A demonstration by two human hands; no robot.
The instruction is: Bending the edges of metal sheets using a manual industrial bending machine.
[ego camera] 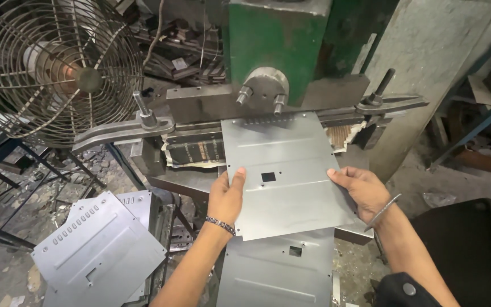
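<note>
Grey sheet metal is filling the middle of the view: 1 flat steel panel [282, 176], with a small square cut-out and a few punched holes, is lying on the press bed with its far edge tucked under the green press head [268, 40]. The left hand [227, 196] is gripping the panel's left edge, thumb on top and fingers curled beneath; the right hand [359, 190] is pinching the right edge the same way, its fingers mostly hidden under the sheet. A row of small holes is already showing along the far edge just below the ram, so that edge looks worked — though whether this stroke is finished cannot be told from here.

Below the held panel, a second panel [279, 273] with a similar square cut-out is lying closer to the person. To the left, a stack of slotted panels [100, 247] is leaning on the floor, each carrying a row of short slots, which I take to be finished or part-finished pieces.

Around the press, 2 clamp arms [123, 132] with upright bolts are holding the die down on the bench. A wire-caged fan [52, 68] is standing at the upper left, scrap metal is littering the dusty floor [7, 273], and a concrete pillar [421, 68] is rising on the right.
</note>
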